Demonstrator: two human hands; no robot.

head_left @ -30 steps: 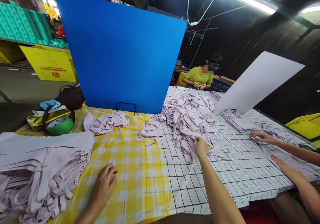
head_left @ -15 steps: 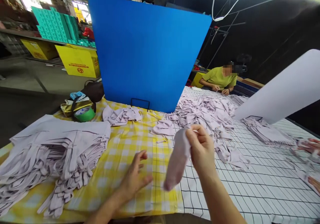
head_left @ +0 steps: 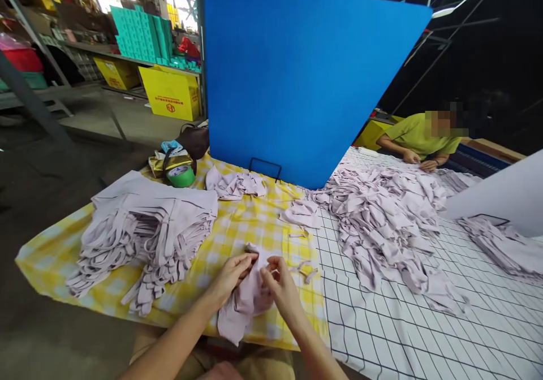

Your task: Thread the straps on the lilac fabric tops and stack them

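A pale lilac fabric piece (head_left: 246,301) hangs and bunches between my two hands, low over the yellow checked cloth. My left hand (head_left: 229,278) pinches its upper left edge. On the other side, the fingertips of my right hand (head_left: 278,284) are closed on its right edge. Small fabric scraps (head_left: 309,271) lie just beyond my right hand. To the left is a neat stack of lilac fabric pieces (head_left: 161,204) with strap-like strips hanging down its front. A single crumpled lilac piece (head_left: 301,213) rests ahead of my hands.
A tall blue panel (head_left: 305,80) stands at the table's back on a wire foot. Right of it spreads a loose heap of lilac pieces (head_left: 382,216) on white grid cloth (head_left: 365,329). Green tape (head_left: 181,175) sits back left. A person in a yellow-green shirt (head_left: 411,134) works across the table.
My right hand has brought the fabric piece down and left to my left hand, which now grips it too. Small scraps now lie on the checked cloth. The view has swung left.
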